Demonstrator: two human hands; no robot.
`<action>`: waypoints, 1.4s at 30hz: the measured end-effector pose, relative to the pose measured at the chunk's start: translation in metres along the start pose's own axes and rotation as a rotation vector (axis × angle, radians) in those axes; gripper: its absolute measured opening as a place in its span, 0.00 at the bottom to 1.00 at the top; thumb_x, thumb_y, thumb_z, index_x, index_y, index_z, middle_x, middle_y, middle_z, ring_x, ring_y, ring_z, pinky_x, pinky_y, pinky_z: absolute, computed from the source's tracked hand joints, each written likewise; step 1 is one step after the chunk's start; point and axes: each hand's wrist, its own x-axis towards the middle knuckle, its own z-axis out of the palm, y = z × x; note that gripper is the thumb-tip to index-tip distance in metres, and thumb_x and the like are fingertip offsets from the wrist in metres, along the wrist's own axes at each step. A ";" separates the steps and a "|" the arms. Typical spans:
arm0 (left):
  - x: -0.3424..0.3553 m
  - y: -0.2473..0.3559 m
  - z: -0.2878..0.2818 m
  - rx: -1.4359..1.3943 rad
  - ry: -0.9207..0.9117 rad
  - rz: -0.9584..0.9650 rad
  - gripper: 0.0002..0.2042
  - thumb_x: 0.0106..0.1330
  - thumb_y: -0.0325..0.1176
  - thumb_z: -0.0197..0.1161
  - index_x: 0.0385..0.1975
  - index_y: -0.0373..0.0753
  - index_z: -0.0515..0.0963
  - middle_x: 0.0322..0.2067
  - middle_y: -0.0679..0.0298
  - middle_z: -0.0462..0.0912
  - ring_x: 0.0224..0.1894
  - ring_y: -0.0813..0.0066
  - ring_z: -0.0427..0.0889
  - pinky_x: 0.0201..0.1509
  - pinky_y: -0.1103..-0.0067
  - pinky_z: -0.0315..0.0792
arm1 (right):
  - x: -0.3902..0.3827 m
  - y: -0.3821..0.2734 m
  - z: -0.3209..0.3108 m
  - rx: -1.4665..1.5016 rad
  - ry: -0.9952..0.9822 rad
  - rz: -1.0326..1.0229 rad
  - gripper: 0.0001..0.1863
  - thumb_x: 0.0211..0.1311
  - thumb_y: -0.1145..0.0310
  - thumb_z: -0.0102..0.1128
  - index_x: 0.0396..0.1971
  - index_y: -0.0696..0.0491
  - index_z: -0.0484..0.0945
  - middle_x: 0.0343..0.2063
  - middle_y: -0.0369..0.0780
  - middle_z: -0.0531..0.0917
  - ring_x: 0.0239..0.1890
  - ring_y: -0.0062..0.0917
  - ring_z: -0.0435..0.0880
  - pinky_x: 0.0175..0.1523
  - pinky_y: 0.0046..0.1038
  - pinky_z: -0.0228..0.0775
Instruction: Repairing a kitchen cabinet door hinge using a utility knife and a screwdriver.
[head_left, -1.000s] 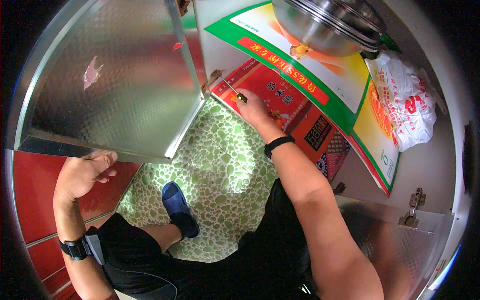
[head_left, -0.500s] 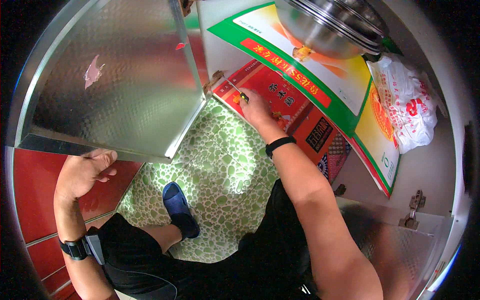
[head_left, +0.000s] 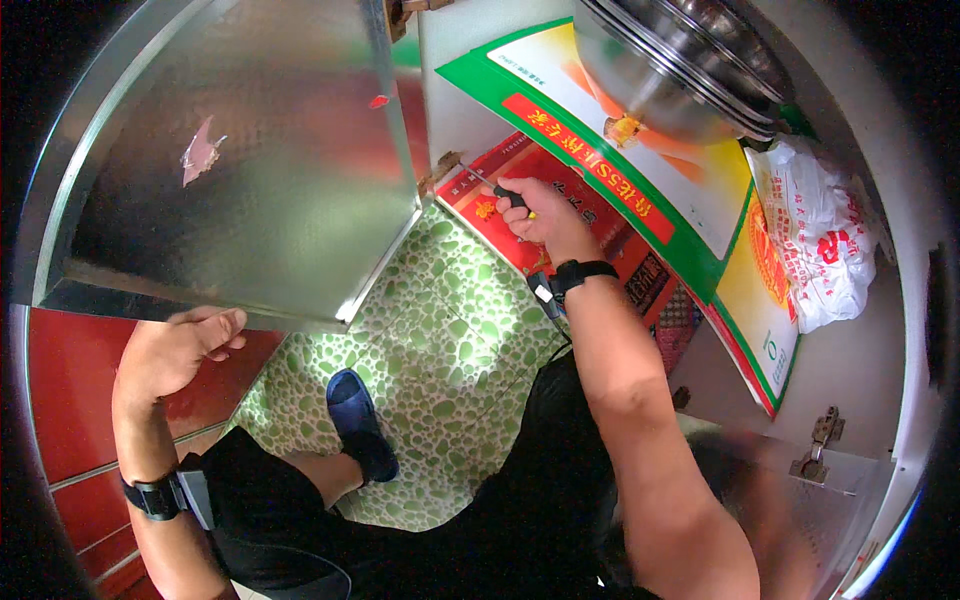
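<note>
In my right hand (head_left: pixel 540 212), the fingers are wrapped round the dark handle of a screwdriver (head_left: pixel 512 199). Its thin metal shaft reaches up and left to the lower door hinge (head_left: pixel 440 171), at the corner of the cabinet opening. Whether the tip sits in a screw is too small to tell. At the lower left, my left hand (head_left: pixel 187 350) grips the bottom edge of the swung-out metal cabinet door (head_left: pixel 250 190), thumb in front and the other fingers partly hidden behind it.
Inside the cabinet lie red printed cardboard (head_left: pixel 520 240), a green-and-yellow carton sheet (head_left: pixel 600 130), stacked steel bowls (head_left: pixel 680 70) and a white plastic bag (head_left: pixel 815 235). A second door with a hinge (head_left: pixel 820 445) stands at the lower right. Green pebble-patterned floor (head_left: pixel 440 300) lies below.
My right wrist has turned, bringing a white-faced band into sight, and the hand sits slightly farther right round the screwdriver handle. The whole view has shifted a little. My left hand still grips the door.
</note>
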 end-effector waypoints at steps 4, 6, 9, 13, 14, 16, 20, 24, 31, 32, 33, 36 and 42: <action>0.011 0.002 0.009 0.013 -0.025 -0.005 0.13 0.73 0.32 0.63 0.46 0.26 0.83 0.37 0.56 0.88 0.37 0.70 0.86 0.40 0.75 0.79 | 0.003 0.028 -0.010 -0.729 0.375 -0.561 0.17 0.64 0.59 0.68 0.44 0.56 0.82 0.29 0.39 0.85 0.19 0.19 0.79 0.19 0.26 0.68; 0.002 0.010 0.004 0.053 0.008 -0.032 0.13 0.73 0.32 0.63 0.46 0.26 0.83 0.37 0.56 0.88 0.37 0.70 0.85 0.40 0.75 0.79 | 0.010 0.042 0.002 -0.951 0.463 -0.779 0.17 0.65 0.59 0.65 0.44 0.57 0.81 0.32 0.43 0.87 0.26 0.24 0.86 0.24 0.30 0.74; 0.001 0.007 0.001 0.020 0.009 -0.009 0.13 0.73 0.32 0.63 0.46 0.25 0.83 0.36 0.56 0.88 0.37 0.71 0.85 0.40 0.75 0.79 | 0.014 0.046 0.004 -1.499 0.723 -1.266 0.16 0.67 0.57 0.62 0.40 0.56 0.82 0.29 0.41 0.87 0.23 0.24 0.85 0.24 0.28 0.74; 0.006 -0.001 0.004 0.021 -0.004 -0.015 0.14 0.74 0.32 0.63 0.47 0.25 0.83 0.37 0.56 0.88 0.39 0.70 0.87 0.40 0.75 0.79 | 0.001 0.020 -0.006 -0.334 0.191 -0.334 0.13 0.68 0.57 0.64 0.37 0.53 0.82 0.24 0.37 0.83 0.16 0.19 0.76 0.15 0.19 0.57; 0.005 -0.001 0.003 -0.008 -0.011 0.002 0.14 0.74 0.32 0.63 0.47 0.25 0.83 0.37 0.56 0.88 0.39 0.69 0.87 0.41 0.75 0.79 | 0.002 0.019 -0.004 -0.334 0.185 -0.337 0.13 0.68 0.57 0.64 0.37 0.53 0.82 0.24 0.37 0.83 0.16 0.19 0.76 0.15 0.19 0.57; 0.006 0.002 0.001 0.025 -0.007 -0.012 0.14 0.73 0.32 0.63 0.47 0.26 0.84 0.38 0.56 0.89 0.39 0.71 0.87 0.42 0.76 0.79 | -0.001 0.022 -0.001 -0.365 0.277 -0.265 0.14 0.67 0.57 0.65 0.36 0.54 0.82 0.23 0.36 0.83 0.16 0.16 0.76 0.15 0.19 0.56; 0.005 -0.001 -0.001 0.030 0.010 -0.024 0.14 0.72 0.33 0.64 0.47 0.28 0.85 0.37 0.56 0.89 0.38 0.73 0.86 0.43 0.77 0.79 | 0.002 0.042 0.023 -1.303 0.690 -1.033 0.15 0.65 0.56 0.63 0.34 0.55 0.81 0.28 0.47 0.85 0.31 0.42 0.86 0.33 0.41 0.73; 0.005 0.005 0.001 0.056 0.010 -0.051 0.14 0.72 0.35 0.65 0.46 0.28 0.85 0.35 0.57 0.89 0.36 0.74 0.85 0.43 0.77 0.78 | 0.005 0.044 0.018 -1.427 0.780 -0.850 0.18 0.71 0.54 0.55 0.36 0.55 0.80 0.31 0.49 0.86 0.34 0.47 0.86 0.39 0.47 0.76; 0.002 0.008 0.001 0.059 0.026 -0.026 0.15 0.71 0.36 0.66 0.46 0.28 0.85 0.33 0.58 0.89 0.34 0.75 0.83 0.42 0.78 0.78 | 0.009 0.024 0.012 -0.846 0.465 -0.404 0.18 0.75 0.54 0.54 0.34 0.54 0.81 0.20 0.40 0.81 0.16 0.27 0.78 0.18 0.32 0.66; 0.003 0.009 0.003 0.058 0.024 -0.026 0.15 0.71 0.36 0.66 0.46 0.28 0.85 0.33 0.58 0.89 0.34 0.75 0.83 0.42 0.78 0.77 | 0.010 0.026 0.007 -0.845 0.470 -0.405 0.18 0.75 0.54 0.54 0.34 0.54 0.81 0.20 0.40 0.81 0.16 0.27 0.78 0.18 0.32 0.66; 0.004 0.010 0.003 0.058 0.021 -0.022 0.15 0.71 0.36 0.66 0.46 0.28 0.85 0.33 0.58 0.89 0.34 0.75 0.83 0.42 0.78 0.77 | 0.011 0.031 0.004 -1.166 0.583 -0.685 0.17 0.73 0.55 0.55 0.35 0.54 0.81 0.24 0.44 0.83 0.23 0.35 0.82 0.26 0.38 0.71; 0.005 0.006 0.000 0.063 0.035 -0.051 0.15 0.72 0.36 0.65 0.45 0.27 0.85 0.33 0.58 0.89 0.34 0.75 0.84 0.42 0.78 0.77 | -0.002 0.037 0.033 -1.475 0.682 -0.757 0.15 0.71 0.56 0.54 0.42 0.49 0.85 0.39 0.52 0.87 0.45 0.55 0.84 0.50 0.53 0.74; 0.004 0.011 0.001 0.110 -0.062 -0.011 0.14 0.73 0.32 0.61 0.49 0.27 0.84 0.39 0.59 0.89 0.38 0.75 0.83 0.46 0.78 0.77 | 0.011 0.036 0.018 -1.490 0.777 -0.754 0.18 0.71 0.53 0.50 0.42 0.50 0.85 0.39 0.52 0.86 0.43 0.54 0.84 0.49 0.53 0.75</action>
